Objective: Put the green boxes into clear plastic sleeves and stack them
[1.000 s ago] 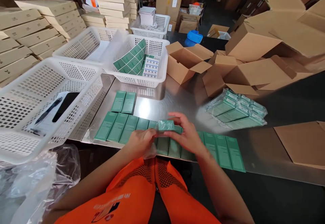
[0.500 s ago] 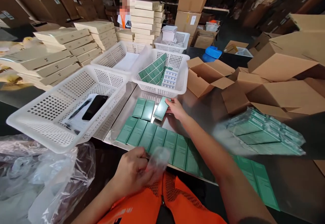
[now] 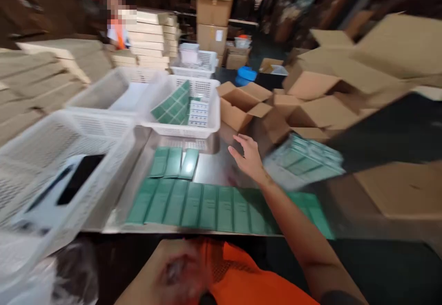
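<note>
My right hand [image 3: 249,160] is open, thumb and fingers apart, over the bare metal table top [image 3: 216,157]. My left hand [image 3: 183,270] is blurred and curled near my orange vest; a pale, shiny bit of clear plastic wrap [image 3: 174,269] shows inside it. Between them, several flat green boxes [image 3: 209,207] lie side by side along the table's front edge, partly under my right forearm. Behind that row lie three more green boxes [image 3: 173,162]. To the right of my right hand sits a plastic-wrapped bundle of green boxes [image 3: 307,160].
A white basket [image 3: 179,131] holds green sheets and white labels. Another white basket [image 3: 69,231] at left contains a black phone [image 3: 81,179]. Open cardboard cartons [image 3: 238,116] stand at right. Cream boxes [image 3: 145,38] are stacked near a person [image 3: 117,33] at the back.
My right hand has let go of a green box, now beside the other two in the back row, and moved right. My left hand has drawn lower toward my body. The view has swung right.
</note>
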Motion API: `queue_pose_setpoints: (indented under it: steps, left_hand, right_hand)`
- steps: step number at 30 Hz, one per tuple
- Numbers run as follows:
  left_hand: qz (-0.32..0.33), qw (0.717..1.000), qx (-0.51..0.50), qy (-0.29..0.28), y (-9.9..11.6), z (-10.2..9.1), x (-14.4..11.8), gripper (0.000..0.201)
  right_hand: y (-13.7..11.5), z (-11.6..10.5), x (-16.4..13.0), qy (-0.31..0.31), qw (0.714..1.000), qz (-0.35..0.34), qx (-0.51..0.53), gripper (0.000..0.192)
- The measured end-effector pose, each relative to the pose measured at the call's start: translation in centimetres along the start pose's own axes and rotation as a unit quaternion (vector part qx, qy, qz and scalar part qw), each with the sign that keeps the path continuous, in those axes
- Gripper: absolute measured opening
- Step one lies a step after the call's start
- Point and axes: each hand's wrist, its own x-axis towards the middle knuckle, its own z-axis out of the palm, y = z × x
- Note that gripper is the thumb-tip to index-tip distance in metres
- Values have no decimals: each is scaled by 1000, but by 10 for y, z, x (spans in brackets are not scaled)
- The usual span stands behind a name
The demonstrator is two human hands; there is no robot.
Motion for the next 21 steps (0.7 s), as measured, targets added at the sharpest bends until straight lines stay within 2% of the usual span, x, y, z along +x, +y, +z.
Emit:
queue_pose_setpoints:
  steps: [2, 4, 6, 7, 10, 11, 12, 14, 16, 19, 21]
  left_hand:
    - [5, 996, -64, -61, -12, 4, 6, 30]
    - [16, 989, -112, -96, -19, 9, 16, 45]
    - [-12, 983, -157, -91, -15, 15, 25, 56]
    - [-53, 978, -185, -81, -10, 18, 29, 56]
    - [-173, 942, -283, -43, 12, 27, 39, 35]
    - [-191, 933, -304, -39, 19, 30, 43, 31]
    - [-197, 928, -312, -43, 24, 33, 46, 36]
    - [-192, 934, -297, -59, 31, 36, 54, 41]
    - [-183, 948, -256, -49, 31, 37, 62, 41]
    - [-162, 966, -198, 28, 26, 33, 75, 38]
    - [-126, 973, -172, 88, 25, 30, 87, 35]
  right_hand:
    - [28, -48, -18, 88, 991, 5, -97, 52]
    - [53, -88, -40, 155, 962, 34, -222, 54]
    - [75, -116, -60, 156, 931, 76, -321, 56]
    - [84, -123, -68, 134, 922, 89, -352, 56]
    - [103, -128, -76, 65, 918, 72, -384, 51]
    - [105, -126, -75, 58, 925, 62, -371, 48]
    - [106, -124, -73, 61, 935, 57, -346, 42]
    - [103, -122, -69, 73, 955, 52, -282, 29]
    - [92, -121, -70, 70, 969, 36, -234, 27]
    - [62, -112, -84, 107, 986, 8, -130, 47]
    - [36, -98, -100, 164, 984, 20, 68, 57]
